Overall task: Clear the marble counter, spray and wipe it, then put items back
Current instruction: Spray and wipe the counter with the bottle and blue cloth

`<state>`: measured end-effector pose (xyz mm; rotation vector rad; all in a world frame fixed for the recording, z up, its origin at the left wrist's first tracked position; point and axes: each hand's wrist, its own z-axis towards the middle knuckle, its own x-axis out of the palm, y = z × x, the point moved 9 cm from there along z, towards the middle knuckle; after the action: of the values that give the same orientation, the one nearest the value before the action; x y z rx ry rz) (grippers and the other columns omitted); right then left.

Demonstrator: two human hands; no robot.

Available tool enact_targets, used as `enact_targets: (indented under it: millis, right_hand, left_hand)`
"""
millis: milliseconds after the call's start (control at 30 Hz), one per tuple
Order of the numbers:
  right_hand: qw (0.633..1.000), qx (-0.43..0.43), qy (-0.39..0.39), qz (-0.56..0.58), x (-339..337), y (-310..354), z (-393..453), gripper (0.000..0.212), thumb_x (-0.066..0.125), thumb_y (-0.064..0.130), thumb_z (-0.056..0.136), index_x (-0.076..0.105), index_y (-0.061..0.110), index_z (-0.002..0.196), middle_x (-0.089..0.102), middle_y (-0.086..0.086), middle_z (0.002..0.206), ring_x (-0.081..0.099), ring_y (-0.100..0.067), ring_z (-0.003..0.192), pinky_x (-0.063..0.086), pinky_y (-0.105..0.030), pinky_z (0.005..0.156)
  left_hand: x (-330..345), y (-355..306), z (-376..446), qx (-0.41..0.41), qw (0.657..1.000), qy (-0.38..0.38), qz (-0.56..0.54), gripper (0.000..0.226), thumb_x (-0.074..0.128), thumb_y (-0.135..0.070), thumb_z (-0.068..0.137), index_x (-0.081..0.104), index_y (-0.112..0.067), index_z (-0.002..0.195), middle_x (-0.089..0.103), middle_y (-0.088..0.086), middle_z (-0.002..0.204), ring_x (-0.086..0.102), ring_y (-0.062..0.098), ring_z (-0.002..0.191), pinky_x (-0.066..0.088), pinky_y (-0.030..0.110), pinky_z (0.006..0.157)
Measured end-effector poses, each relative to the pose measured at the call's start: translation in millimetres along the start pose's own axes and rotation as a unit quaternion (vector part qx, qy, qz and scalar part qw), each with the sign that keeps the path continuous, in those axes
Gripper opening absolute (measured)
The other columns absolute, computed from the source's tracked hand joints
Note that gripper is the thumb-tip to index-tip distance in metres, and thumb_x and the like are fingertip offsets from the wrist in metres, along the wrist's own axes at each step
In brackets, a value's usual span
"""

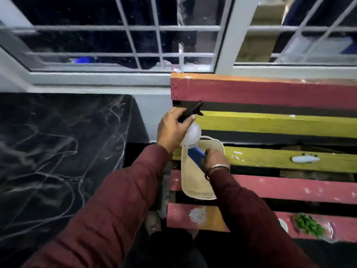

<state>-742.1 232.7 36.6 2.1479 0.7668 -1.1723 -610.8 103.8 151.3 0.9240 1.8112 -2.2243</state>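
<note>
Blue object half-hidden under right hand

To my left the black marble table lies bare and open for a sweep. Ahead, the slatted bench is crowded near me by the cream basket; farther right, green herbs sit on the front slat. The window grille blocks any reach beyond.

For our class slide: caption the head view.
Left hand grips spray bottle; right hand holds blue cloth in a basket.
</note>
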Motion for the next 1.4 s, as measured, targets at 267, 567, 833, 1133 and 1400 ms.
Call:
enact_targets:
  millis: [267,567,833,1133,1400]
  right_hand:
    - [0.996,-0.050,-0.074,0.031,-69,111,-52,0.027,0.054,0.025,0.086,0.063,0.011,0.108,0.065,-0.016,0.112,0.061,-0.034,0.105,0.048,-0.035,0.083]
    - [0.960,-0.130,-0.016,0.245,-39,306,-153,0.023,0.057,0.022,0.081,0.068,0.005,0.092,0.067,-0.023,0.093,0.064,-0.037,0.093,0.049,-0.035,0.075]
    - [0.805,-0.032,0.225,0.548,60,452,-272,0.017,0.041,0.006,0.092,0.048,0.004,0.108,0.061,-0.025,0.086,0.064,-0.038,0.062,0.054,-0.059,0.052]
    - [0.749,-0.018,0.322,0.578,123,585,-333,0.022,0.052,0.011,0.093,0.046,0.005,0.113,0.061,-0.023,0.099,0.063,-0.037,0.058,0.050,-0.042,0.032]
    - [0.712,-0.030,0.372,0.594,157,673,-323,0.019,0.061,0.013,0.083,0.059,0.010,0.102,0.065,-0.020,0.100,0.068,-0.039,0.077,0.058,-0.053,0.068]
  left_hand:
    - [-174,16,-30,-0.034,0.988,-0.142,-0.058,0.032,0.072,-0.053,0.082,0.072,-0.021,0.082,0.068,0.010,0.077,0.058,0.016,0.068,0.052,0.044,0.067]
    - [-377,50,-114,-0.022,0.973,-0.226,-0.038,0.025,0.073,-0.045,0.081,0.062,-0.030,0.064,0.063,-0.002,0.062,0.047,0.010,0.057,0.041,0.029,0.057]
    - [-541,90,-181,-0.028,0.958,-0.284,-0.012,0.022,0.076,-0.042,0.085,0.077,-0.020,0.090,0.071,-0.009,0.068,0.062,0.006,0.061,0.049,0.026,0.058]
    - [-660,154,-229,-0.062,0.915,-0.397,-0.025,0.015,0.082,-0.033,0.082,0.076,-0.020,0.087,0.073,-0.009,0.075,0.066,0.008,0.069,0.054,0.025,0.067]
    - [-703,195,-208,-0.070,0.927,-0.355,-0.098,0.011,0.082,-0.024,0.085,0.075,-0.022,0.093,0.074,-0.009,0.080,0.067,0.001,0.074,0.052,0.021,0.072]
